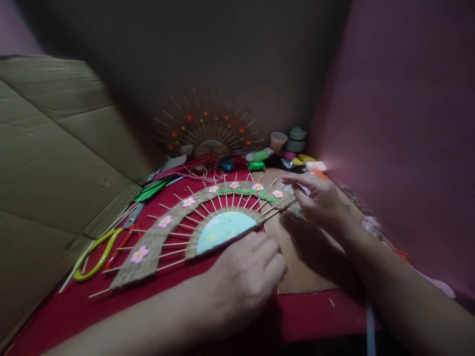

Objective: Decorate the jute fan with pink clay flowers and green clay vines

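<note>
A half-round woven fan point(150, 249) with thin sticks lies on the red cloth. Pink flowers with yellow centres sit along its outer band, and a thin green strand point(237, 191) winds between several of them on the right. The inner half-circle point(222, 232) is light blue with pale patches. My left hand point(250, 277) is closed, fingers curled, beside the fan's straight edge; what it holds, if anything, is hidden. Above the fan's right end is my right hand point(319, 195), fingers bent and a little apart, with nothing visible between them.
Yellow-handled scissors point(98, 254) lie left, near a cardboard panel point(44, 148). A brown board point(308, 267) lies under the fan's right end. Behind are a second fan point(211, 128), a cup point(278, 141), a lidded jar point(297, 139) and a green packet point(257, 166). A pink wall rises right.
</note>
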Action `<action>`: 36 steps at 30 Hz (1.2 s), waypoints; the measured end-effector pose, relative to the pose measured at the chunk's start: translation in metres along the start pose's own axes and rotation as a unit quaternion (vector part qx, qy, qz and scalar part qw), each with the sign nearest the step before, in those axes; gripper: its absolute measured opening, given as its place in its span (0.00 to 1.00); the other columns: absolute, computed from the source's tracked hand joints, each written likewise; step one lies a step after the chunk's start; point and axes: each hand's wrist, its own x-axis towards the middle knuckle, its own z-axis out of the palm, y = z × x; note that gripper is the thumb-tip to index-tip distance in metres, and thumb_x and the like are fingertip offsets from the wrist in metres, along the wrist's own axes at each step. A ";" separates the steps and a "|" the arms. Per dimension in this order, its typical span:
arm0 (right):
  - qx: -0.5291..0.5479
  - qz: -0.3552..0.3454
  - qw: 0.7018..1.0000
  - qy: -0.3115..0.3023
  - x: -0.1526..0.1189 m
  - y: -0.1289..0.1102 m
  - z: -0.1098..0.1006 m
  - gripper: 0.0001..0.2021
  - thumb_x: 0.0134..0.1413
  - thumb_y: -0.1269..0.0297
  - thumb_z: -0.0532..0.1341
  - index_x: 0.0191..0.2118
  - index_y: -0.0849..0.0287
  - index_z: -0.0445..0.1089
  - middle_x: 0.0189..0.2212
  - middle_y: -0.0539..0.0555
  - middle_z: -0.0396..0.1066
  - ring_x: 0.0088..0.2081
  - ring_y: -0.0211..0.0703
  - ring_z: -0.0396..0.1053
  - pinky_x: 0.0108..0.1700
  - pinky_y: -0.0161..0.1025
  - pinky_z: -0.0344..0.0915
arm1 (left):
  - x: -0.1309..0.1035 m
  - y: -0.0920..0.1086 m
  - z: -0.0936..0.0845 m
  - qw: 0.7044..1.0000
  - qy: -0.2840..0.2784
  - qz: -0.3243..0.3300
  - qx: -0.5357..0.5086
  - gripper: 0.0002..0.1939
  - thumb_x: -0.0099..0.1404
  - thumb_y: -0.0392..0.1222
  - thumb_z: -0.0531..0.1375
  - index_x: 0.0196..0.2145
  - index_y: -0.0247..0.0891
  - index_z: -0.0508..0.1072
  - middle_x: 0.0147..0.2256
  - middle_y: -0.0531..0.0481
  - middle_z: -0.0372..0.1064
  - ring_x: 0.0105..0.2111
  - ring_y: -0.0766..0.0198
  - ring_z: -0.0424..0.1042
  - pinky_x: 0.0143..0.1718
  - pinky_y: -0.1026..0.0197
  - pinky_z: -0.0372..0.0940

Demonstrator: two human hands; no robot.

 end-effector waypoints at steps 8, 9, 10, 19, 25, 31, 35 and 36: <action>-0.051 -0.056 0.997 -0.018 -0.004 0.010 0.009 0.17 0.51 0.75 0.53 0.46 0.61 0.70 0.36 0.58 0.75 0.39 0.47 0.71 0.42 0.47 0.68 | -0.009 -0.003 0.042 0.999 0.009 0.013 -0.030 0.12 0.65 0.32 0.50 0.23 0.36 0.63 0.23 0.49 0.62 0.23 0.64 0.55 0.24 0.59 0.53; -0.054 -0.061 0.996 -0.023 -0.005 0.010 0.011 0.17 0.52 0.75 0.53 0.46 0.61 0.70 0.36 0.58 0.75 0.39 0.48 0.71 0.43 0.48 0.67 | -0.011 -0.002 0.044 0.999 0.002 0.009 -0.034 0.12 0.65 0.33 0.50 0.23 0.36 0.63 0.23 0.49 0.62 0.22 0.64 0.55 0.23 0.59 0.53; -0.053 -0.066 0.996 -0.029 -0.006 0.010 0.012 0.17 0.52 0.75 0.53 0.48 0.60 0.69 0.36 0.58 0.75 0.40 0.49 0.70 0.44 0.49 0.67 | -0.013 -0.001 0.046 0.999 -0.008 0.005 -0.038 0.12 0.66 0.35 0.50 0.24 0.37 0.63 0.23 0.50 0.63 0.22 0.64 0.56 0.23 0.59 0.53; -0.058 -0.050 0.981 -0.181 -0.010 -0.015 0.016 0.25 0.54 0.72 0.53 0.58 0.57 0.58 0.41 0.59 0.73 0.41 0.49 0.70 0.41 0.47 0.67 | -0.023 0.002 0.060 0.997 -0.044 -0.034 -0.053 0.09 0.62 0.41 0.56 0.25 0.37 0.63 0.25 0.51 0.64 0.24 0.64 0.59 0.24 0.59 0.55; -0.085 -0.074 0.949 -0.296 0.022 -0.027 0.058 0.30 0.51 0.74 0.53 0.62 0.62 0.53 0.47 0.64 0.69 0.44 0.51 0.67 0.43 0.48 0.65 | -0.024 0.000 0.062 0.998 -0.014 -0.026 -0.059 0.08 0.60 0.41 0.57 0.26 0.36 0.64 0.25 0.51 0.63 0.25 0.64 0.58 0.24 0.58 0.54; -0.109 -0.105 0.943 -0.296 0.037 -0.016 0.109 0.33 0.46 0.79 0.51 0.62 0.59 0.54 0.49 0.61 0.70 0.50 0.53 0.62 0.48 0.51 0.60 | -0.026 -0.002 0.071 0.997 0.031 -0.022 -0.067 0.08 0.61 0.42 0.56 0.27 0.37 0.64 0.26 0.51 0.62 0.25 0.64 0.59 0.24 0.58 0.54; -0.135 -0.133 0.932 -0.308 0.036 -0.014 0.120 0.32 0.47 0.78 0.50 0.62 0.65 0.53 0.50 0.64 0.69 0.51 0.55 0.61 0.50 0.53 0.57 | -0.027 -0.003 0.076 0.997 0.039 -0.017 -0.059 0.08 0.61 0.42 0.56 0.27 0.37 0.64 0.26 0.51 0.61 0.25 0.64 0.59 0.24 0.58 0.54; -0.143 -0.137 0.929 -0.312 0.036 -0.015 0.121 0.32 0.47 0.77 0.50 0.62 0.67 0.53 0.49 0.64 0.70 0.52 0.55 0.60 0.51 0.53 0.57 | -0.027 -0.003 0.077 0.997 0.041 -0.017 -0.057 0.08 0.61 0.42 0.56 0.27 0.37 0.63 0.26 0.51 0.61 0.25 0.64 0.59 0.24 0.58 0.53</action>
